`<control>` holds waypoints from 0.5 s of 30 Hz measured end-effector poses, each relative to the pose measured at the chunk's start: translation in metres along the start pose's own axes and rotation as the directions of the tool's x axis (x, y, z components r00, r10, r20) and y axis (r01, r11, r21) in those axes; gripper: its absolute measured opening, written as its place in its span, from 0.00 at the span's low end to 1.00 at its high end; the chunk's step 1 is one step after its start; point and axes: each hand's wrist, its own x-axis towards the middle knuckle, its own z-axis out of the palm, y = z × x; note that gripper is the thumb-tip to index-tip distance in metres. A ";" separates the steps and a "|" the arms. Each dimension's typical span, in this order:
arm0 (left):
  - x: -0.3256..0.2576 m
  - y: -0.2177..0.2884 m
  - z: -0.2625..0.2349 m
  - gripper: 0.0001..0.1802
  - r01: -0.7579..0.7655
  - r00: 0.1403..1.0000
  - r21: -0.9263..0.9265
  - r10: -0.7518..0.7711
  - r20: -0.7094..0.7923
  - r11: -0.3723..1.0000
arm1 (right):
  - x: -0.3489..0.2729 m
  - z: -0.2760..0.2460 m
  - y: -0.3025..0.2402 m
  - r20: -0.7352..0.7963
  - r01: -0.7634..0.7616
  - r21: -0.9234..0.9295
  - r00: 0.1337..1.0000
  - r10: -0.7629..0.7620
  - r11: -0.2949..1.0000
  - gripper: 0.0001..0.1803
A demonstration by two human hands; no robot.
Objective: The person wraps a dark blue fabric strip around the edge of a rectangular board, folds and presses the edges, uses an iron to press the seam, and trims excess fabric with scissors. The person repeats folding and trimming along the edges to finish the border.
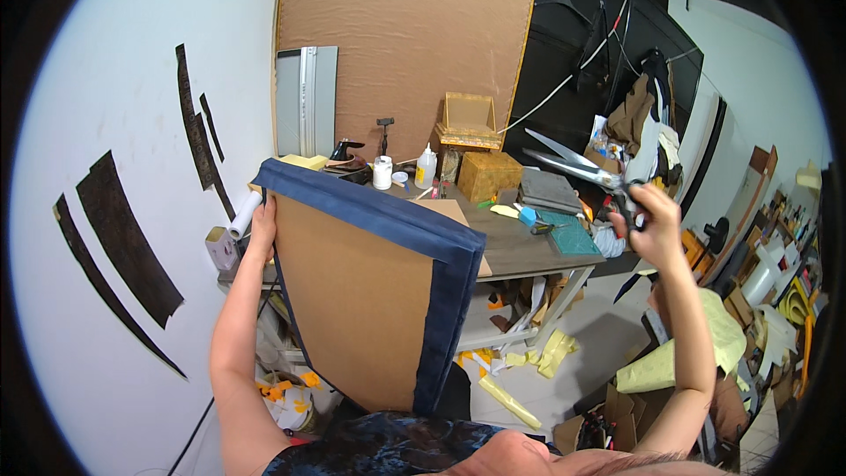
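A large flat panel (352,295) with a bare brown board face leans up from my lap. Dark blue fabric (370,203) wraps over its top and right edges onto that face. My left hand (263,225) grips the panel's upper left side, with the fingers partly hidden behind it. Raised off to the right, my right hand (654,225) is closed around the black handles of large metal scissors (582,167). Their blades are spread and point left, apart from the panel.
Behind the panel stands a worktable (520,256) bearing a squeeze bottle (426,167), a white jar (382,173), a wooden box (490,177) and a green cutting mat (573,234). Yellow scraps (555,353) litter the floor. Crowded shelves (775,273) line the right; dark strips hang on the left wall.
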 end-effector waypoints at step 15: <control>-0.006 0.000 -0.018 0.37 0.046 0.986 -0.032 -0.051 -0.159 0.998 | -0.164 0.445 0.066 0.346 -0.836 -0.231 0.408 0.845 0.498 0.23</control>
